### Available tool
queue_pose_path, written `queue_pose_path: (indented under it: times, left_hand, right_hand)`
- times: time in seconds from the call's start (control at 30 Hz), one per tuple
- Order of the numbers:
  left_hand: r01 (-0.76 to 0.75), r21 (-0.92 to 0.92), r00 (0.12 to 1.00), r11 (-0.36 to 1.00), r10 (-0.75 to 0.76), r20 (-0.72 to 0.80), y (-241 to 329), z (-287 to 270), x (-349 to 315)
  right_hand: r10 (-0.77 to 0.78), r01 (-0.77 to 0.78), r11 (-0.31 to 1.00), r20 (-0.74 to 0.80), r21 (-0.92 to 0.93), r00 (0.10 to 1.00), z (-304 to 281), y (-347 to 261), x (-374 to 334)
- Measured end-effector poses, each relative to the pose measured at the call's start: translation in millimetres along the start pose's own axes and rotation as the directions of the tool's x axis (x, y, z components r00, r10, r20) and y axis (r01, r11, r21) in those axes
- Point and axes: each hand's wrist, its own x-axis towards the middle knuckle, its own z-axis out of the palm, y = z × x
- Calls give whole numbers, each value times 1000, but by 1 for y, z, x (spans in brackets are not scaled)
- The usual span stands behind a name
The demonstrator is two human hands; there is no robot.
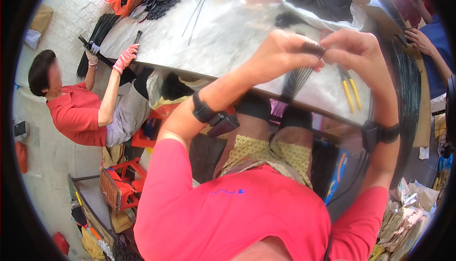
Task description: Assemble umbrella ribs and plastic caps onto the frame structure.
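Toward two o'clock above a pale table (228, 33), a person's left hand (284, 54) pinches a bundle of thin black strands (295, 84) near its top, where the right hand's (355, 54) fingertips gather, their exact grip impossible to tell, a yellow-handled tool (347, 97) at five o'clock from them.

A red stool (137, 185) sits at lower left, and crumpled paper (403, 220) lies heaped at lower right.

Bright light washes a white-and-grey marbled worktable (228, 33) in a workroom with a white-painted brick wall (78, 12).
At left, a red plastic open-framed stool (137, 186) shows beside a pale grey floor (52, 180).
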Motion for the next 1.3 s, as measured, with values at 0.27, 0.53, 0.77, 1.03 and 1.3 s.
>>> queue_pose_path:
  times: [0.27,0.53,0.77,1.03,1.3]
  left_hand:
    - [15,18,999,1000,-16,37,3,3,1]
    - [14,34,998,999,-15,58,-2,-1,4]
    - [5,5,997,1000,-5,79,-6,-4,10]
    - [-23,38,998,999,21,52,-10,0,9]
    - [117,-67,988,991,-110,105,5,7,-3]
  right_hand:
    - [-24,11,980,65,198,998,2,2,5]
    - [-3,-23,974,115,225,993,3,4,12]
    - [4,-25,971,85,238,996,5,4,20]
    - [63,-80,959,71,273,995,18,-11,22]
    - [23,-63,943,128,326,992,25,-16,19]
